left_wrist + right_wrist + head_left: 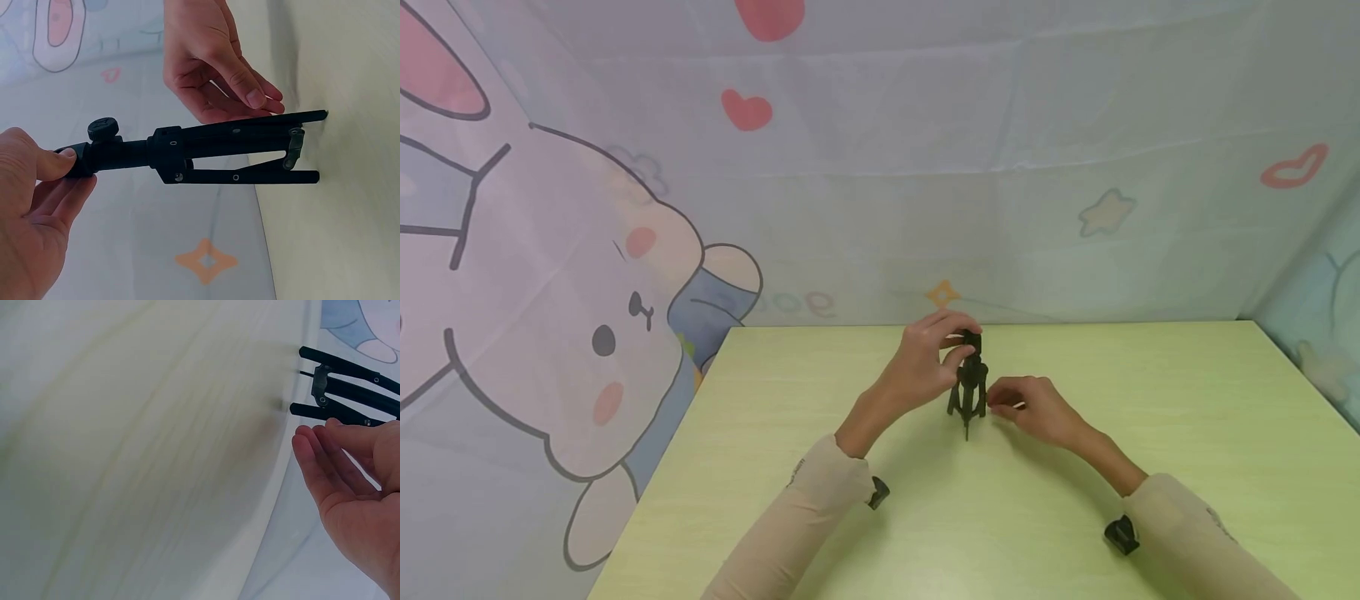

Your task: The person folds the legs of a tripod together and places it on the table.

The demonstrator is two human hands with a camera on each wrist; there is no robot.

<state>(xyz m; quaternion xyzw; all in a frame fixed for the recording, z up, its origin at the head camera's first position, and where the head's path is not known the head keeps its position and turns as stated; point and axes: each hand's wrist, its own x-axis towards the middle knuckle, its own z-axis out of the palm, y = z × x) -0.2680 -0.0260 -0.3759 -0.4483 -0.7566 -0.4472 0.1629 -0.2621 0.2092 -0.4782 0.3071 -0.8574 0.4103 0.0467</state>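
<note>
A person's left hand (925, 358) pinches the head of a small black tripod (212, 147) between thumb and fingers, holding it upright over a pale yellow-green table (970, 533). The right hand (1037, 408), its fingers loosely bent and slightly parted, hovers right beside the legs; whether its fingertips touch the nearer leg cannot be told.

Dark from top to bottom, the slim tripod stands between the two hands. Just below the left hand's grip, a round knob (103, 129) juts from the neck, with a blocky collar (167, 156) further down. From there the slender legs run down only slightly spread, marked by small pale rivets. A worn-looking hinged brace (294, 149) links them near the feet, level with the right hand, and a thin rod (305, 374) pokes out between them. Whether the feet rest on the table is unclear. Beyond both hands hangs a pale printed backdrop (887, 225) with hearts and an orange star (943, 294).
</note>
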